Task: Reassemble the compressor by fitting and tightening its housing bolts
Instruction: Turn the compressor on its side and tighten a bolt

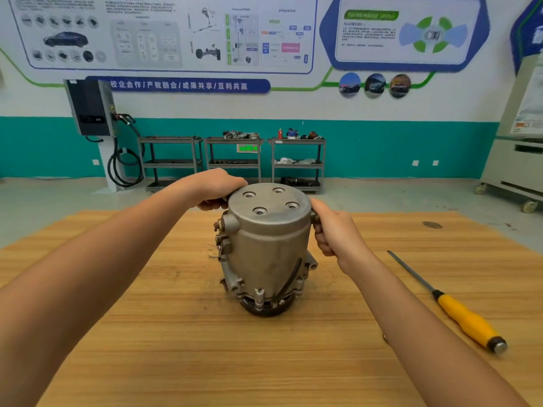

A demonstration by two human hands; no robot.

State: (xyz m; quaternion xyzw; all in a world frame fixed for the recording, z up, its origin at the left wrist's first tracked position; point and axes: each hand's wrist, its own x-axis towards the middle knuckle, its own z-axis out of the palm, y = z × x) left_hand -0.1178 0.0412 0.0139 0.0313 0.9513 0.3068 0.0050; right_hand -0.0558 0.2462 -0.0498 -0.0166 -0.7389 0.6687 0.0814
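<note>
A grey metal compressor stands upright on the middle of a wooden table, pulley end down. Its flat top face shows several round bolt holes. My left hand grips the upper left rim of the housing, fingers curled around a lug there. My right hand grips a mounting lug on the upper right side. A long tool with a yellow handle and thin dark shaft lies on the table to the right, apart from both hands. No loose bolts are visible.
Beyond the table's far edge is open floor, then three grey shelf carts against a teal wall. A wall charger with a cable hangs at the left. A wheeled cabinet stands at the far right.
</note>
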